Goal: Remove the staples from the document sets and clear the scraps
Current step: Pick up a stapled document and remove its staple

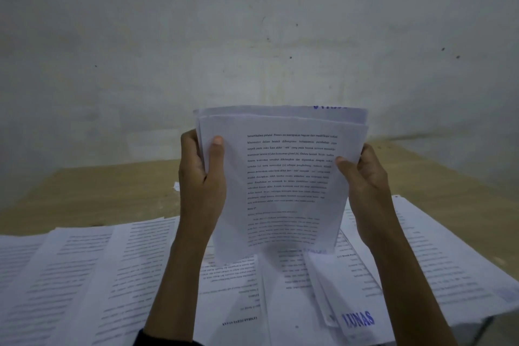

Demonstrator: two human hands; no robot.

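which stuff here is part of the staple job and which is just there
Part of the job:
- paper set, gripped by left hand and right hand
- loose sheets spread below
- small white scrap

Just there:
- wooden table
- wall

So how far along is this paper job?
Done, it seems: many pages lie spread loose across the table. In hand: the left hand and right hand hold a stack of sheets upright; no staple can be made out. Left: a small white scrap lies on the wood, uncleared.
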